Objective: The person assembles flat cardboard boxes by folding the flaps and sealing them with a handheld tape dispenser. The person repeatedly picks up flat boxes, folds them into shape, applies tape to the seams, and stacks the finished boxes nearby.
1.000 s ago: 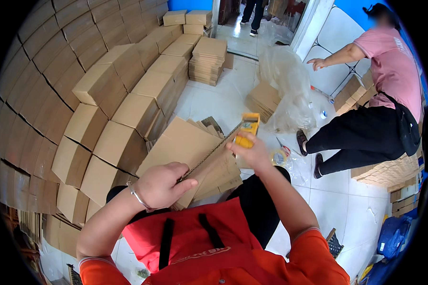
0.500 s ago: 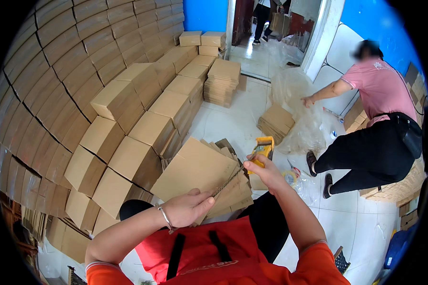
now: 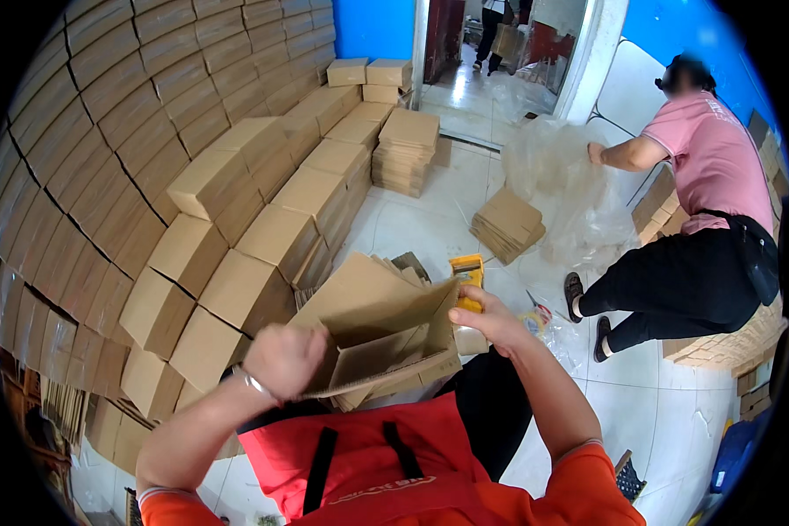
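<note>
Evidently, stacked brown cartons [image 3: 228,171] line the left side, while 1 opened carton [image 3: 373,320] sits between both hands, walls spread, mouth not yet closed. The right hand [image 3: 493,323] clamps a yellow tape dispenser [image 3: 467,268], thumb against the carton's edge; the left hand [image 3: 282,358] curls at its other end, grip unclear. Unlike 0.5 s ago, the mouth gapes wide.

Pale-edged orange sleeves [image 3: 579,482] show with a red apron [image 3: 361,454], black trousers [image 3: 491,408] and a silvery bangle [image 3: 252,382].
</note>
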The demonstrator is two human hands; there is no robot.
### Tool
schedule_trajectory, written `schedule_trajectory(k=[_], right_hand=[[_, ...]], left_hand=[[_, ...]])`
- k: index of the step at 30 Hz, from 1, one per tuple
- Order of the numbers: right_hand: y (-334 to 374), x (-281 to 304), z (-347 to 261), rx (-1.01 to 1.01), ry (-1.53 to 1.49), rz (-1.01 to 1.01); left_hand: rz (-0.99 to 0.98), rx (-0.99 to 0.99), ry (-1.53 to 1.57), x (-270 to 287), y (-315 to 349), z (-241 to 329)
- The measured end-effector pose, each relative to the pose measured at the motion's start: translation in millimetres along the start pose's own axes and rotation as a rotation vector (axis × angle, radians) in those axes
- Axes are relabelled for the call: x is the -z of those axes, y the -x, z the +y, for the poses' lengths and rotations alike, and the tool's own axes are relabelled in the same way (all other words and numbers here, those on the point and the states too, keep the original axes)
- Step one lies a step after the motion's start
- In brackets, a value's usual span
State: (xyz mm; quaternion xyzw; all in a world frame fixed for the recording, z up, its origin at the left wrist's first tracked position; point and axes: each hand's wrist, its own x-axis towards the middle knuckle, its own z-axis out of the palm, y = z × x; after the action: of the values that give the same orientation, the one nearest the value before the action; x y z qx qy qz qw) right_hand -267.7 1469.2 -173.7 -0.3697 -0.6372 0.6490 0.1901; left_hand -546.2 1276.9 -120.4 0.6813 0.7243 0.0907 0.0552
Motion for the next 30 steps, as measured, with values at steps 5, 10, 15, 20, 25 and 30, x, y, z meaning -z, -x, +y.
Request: schedule_trajectory(k=[5, 10, 15, 20, 25, 30], right_hand=[[1, -37, -26, -0.008, 0.566, -0.020], [-13, -32, 15, -0.020, 0.522, 0.167], [-16, -45, 36, 0.077, 0.167, 0.210], [-4, -48, 30, 0.112, -0.107, 0.233], [-2, -56, 13, 0.081, -0.070, 0.222], [-2, -63, 12, 0.060, 0.024, 0.216]], left_hand=[[-0.126, 0.248, -0.038, -17, -53, -3], [-0.406, -0.062, 0.235, 10, -49, 6], [0.087, -0.018, 0.392, -10, -31, 2], [0.622, 0.015, 0.128, -59, -22, -6], [0.742, -0.059, 0.060, -67, -14, -10], [0.401, -0.042, 0.334, -66, -17, -16]])
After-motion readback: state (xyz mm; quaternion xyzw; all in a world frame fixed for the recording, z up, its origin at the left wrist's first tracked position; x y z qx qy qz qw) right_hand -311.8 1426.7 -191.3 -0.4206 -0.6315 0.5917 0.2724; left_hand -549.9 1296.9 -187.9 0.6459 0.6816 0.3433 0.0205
